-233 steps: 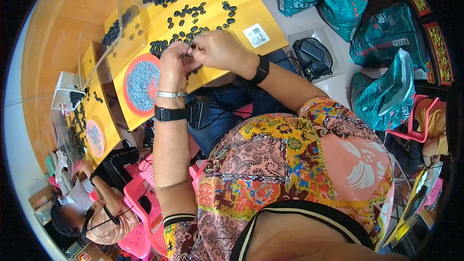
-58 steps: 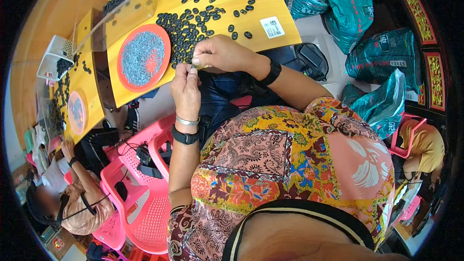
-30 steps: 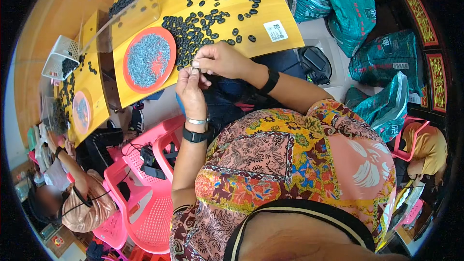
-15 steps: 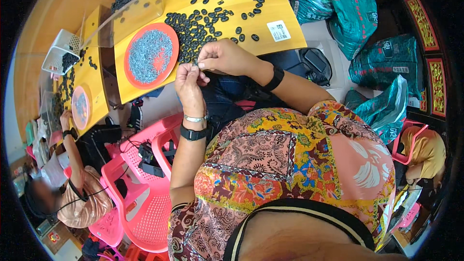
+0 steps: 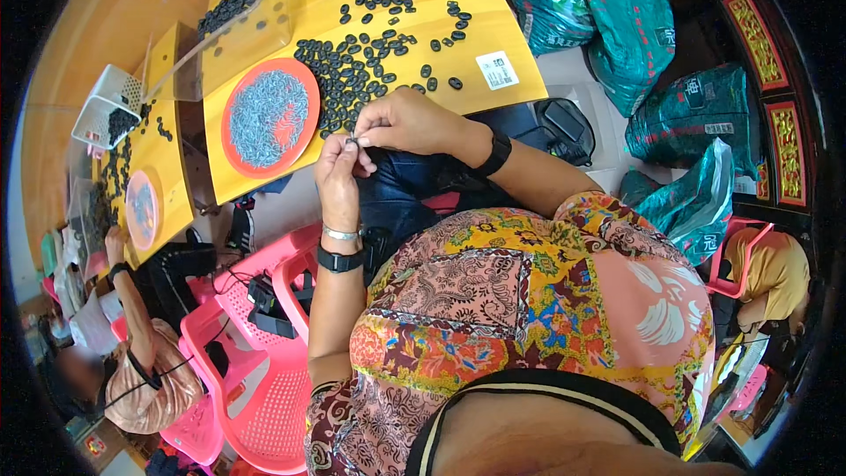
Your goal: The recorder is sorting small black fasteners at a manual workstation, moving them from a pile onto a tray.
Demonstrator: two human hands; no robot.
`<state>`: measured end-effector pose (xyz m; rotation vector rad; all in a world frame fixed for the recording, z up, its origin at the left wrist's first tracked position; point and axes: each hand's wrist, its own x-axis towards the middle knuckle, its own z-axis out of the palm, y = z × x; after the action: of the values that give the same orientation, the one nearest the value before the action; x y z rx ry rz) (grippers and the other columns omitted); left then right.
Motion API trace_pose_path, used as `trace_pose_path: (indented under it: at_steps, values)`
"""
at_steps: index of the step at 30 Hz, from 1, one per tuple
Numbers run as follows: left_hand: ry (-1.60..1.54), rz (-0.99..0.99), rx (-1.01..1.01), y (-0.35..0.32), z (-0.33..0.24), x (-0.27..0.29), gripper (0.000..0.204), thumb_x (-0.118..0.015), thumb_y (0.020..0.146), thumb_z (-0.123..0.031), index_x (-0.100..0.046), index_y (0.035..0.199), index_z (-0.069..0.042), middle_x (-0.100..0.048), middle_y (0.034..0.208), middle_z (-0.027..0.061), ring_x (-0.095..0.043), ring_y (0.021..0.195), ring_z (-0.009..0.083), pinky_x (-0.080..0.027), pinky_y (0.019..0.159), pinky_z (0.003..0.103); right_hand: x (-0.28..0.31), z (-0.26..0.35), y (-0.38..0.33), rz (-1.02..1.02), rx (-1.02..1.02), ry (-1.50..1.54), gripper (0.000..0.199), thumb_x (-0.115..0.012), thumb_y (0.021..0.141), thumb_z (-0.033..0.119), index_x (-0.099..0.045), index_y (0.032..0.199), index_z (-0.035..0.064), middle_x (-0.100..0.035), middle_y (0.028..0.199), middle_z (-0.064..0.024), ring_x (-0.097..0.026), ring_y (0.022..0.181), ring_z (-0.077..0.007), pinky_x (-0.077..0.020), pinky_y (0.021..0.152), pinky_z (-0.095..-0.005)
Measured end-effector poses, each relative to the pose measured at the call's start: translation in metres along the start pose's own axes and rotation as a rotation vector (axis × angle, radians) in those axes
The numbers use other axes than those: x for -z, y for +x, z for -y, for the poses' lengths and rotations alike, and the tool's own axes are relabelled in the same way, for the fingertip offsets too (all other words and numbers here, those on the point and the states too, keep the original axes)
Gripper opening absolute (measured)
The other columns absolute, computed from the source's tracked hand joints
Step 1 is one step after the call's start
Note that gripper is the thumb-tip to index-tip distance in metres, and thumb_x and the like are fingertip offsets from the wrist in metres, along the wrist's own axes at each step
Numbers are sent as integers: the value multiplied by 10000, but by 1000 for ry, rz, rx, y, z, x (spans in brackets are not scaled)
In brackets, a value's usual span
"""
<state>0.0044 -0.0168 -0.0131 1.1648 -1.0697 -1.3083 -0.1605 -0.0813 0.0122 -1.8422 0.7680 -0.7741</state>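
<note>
Over the table's near edge, my left hand [image 5: 338, 178] and my right hand [image 5: 412, 122] meet with bent, closed fingertips. Between them is a small dark piece [image 5: 353, 139], mostly covered by the fingers, so its kind is unclear. Just left of the hands, an orange-red round dish [image 5: 263, 173] holds many thin silvery metal pieces [image 5: 254, 120]. Loose black oval pieces with a slot or hollow [image 5: 339, 79] are spread on the yellow table [image 5: 498, 26] beyond my hands, close to the dish's right side.
Clear plastic bins [image 5: 282, 22] with black pieces stand at the table's far side. A white basket [image 5: 92, 123] and a second dish [image 5: 144, 234] are at left, near a seated person [image 5: 154, 379]. Pink chairs [image 5: 273, 414] stand left of me; teal sacks [image 5: 621, 35] at right.
The whole view has shifted slightly, with the table and sacks sitting a little further left. Both hands stay pinched together, their fingertips slightly rearranged around the small dark piece.
</note>
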Motion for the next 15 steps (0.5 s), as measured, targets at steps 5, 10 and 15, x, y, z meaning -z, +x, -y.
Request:
trace_pose_path:
  at_steps: [5, 10, 15]
  values:
    - [-50, -62, -4, 0, -5, 0, 148, -434, 909, -149, -489, 796, -71, -527, 638, 11, -501, 556, 86, -383, 529, 188, 33, -13, 12, -139, 71, -263, 162, -609, 771, 175, -662, 828, 33, -658, 749, -77, -625, 671, -167, -472, 619, -278]
    - [-50, -91, 2, 2, -6, 2, 148, -450, 901, -165, -483, 785, -80, -524, 626, 8, -500, 535, 88, -385, 505, 187, 59, -22, 24, -272, -74, -453, 196, -604, 764, 247, -678, 815, 73, -653, 742, -97, -622, 669, -233, -480, 622, -318]
    - [-44, -83, 2, 3, -5, -1, 142, -449, 894, -158, -487, 776, -88, -524, 625, 4, -500, 538, 83, -384, 504, 185, 47, -20, 39, -236, -176, -823, 187, -633, 729, 280, -665, 761, 99, -634, 705, -102, -614, 706, -283, -477, 639, -388]
